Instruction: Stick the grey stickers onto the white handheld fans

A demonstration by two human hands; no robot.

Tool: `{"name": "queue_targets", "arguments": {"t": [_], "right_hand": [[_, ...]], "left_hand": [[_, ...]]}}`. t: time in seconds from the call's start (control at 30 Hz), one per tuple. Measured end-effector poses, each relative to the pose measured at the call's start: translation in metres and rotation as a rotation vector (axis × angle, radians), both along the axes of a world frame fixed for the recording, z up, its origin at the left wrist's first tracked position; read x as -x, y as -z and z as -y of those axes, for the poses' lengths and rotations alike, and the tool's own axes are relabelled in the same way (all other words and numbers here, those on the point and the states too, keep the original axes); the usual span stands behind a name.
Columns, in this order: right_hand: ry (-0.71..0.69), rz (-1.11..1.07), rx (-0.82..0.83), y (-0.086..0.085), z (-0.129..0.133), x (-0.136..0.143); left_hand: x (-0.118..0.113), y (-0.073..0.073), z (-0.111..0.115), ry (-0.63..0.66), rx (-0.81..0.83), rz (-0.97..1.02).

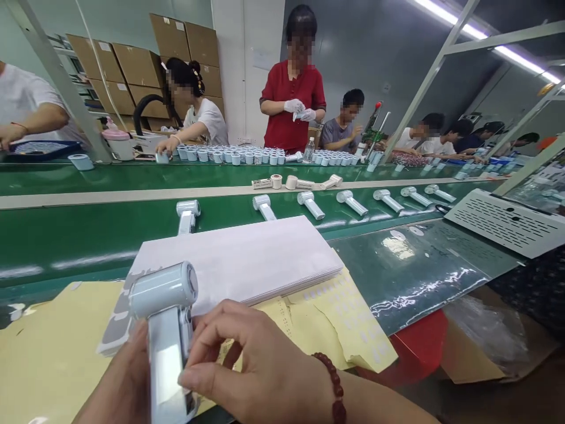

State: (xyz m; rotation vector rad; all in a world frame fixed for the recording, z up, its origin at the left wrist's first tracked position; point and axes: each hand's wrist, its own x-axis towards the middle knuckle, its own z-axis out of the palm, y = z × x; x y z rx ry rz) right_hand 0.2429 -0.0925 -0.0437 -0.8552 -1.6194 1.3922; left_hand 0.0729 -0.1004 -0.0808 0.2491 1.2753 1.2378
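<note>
Handheld fan point(165, 330) sits at near left, long axis running near-to-far, round head at the far end, handle pointing back toward the person. Left hand point(121, 386) cups the handle from the left and below, fingers mostly hidden, so grip closure can't be fully told, but it bears the fan. Right hand point(256, 365) comes in from the right, thumb and forefinger pinched against the handle's right edge, other fingers curled; whether a sticker is between them is too small to tell. Both hands touch the fan. Under it, yellow backing sheets point(53, 347); just beyond, a white paper stack point(247, 259). More fans lie on the green conveyor belt point(66, 235) farther off.
</note>
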Motion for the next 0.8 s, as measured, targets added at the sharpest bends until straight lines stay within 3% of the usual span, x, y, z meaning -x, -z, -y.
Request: {"name": "queue_targets", "arguments": {"t": [0.1,0.27,0.37,0.57,0.67,0.8], "right_hand": [[-0.012,0.107,-0.039,-0.003,-0.005,0.01],[-0.021,0.188,-0.074,-0.006,-0.011,0.017],[-0.025,0.212,-0.118,-0.005,-0.014,0.02],[0.031,0.291,-0.257,0.001,-0.016,0.024],[0.049,0.326,-0.335,0.001,-0.017,0.024],[0.034,0.233,-0.234,-0.001,-0.02,0.021]], "left_hand": [[-0.005,-0.007,-0.004,-0.102,-0.009,0.065],[0.01,0.019,0.0,-0.213,-0.202,-0.221],[0.013,0.022,0.001,-0.2,-0.244,-0.207],[0.001,-0.009,-0.007,-0.082,-0.164,-0.057],[0.005,-0.009,-0.009,-0.074,-0.136,-0.038],[0.016,-0.001,-0.005,0.15,-0.181,-0.082]]}}
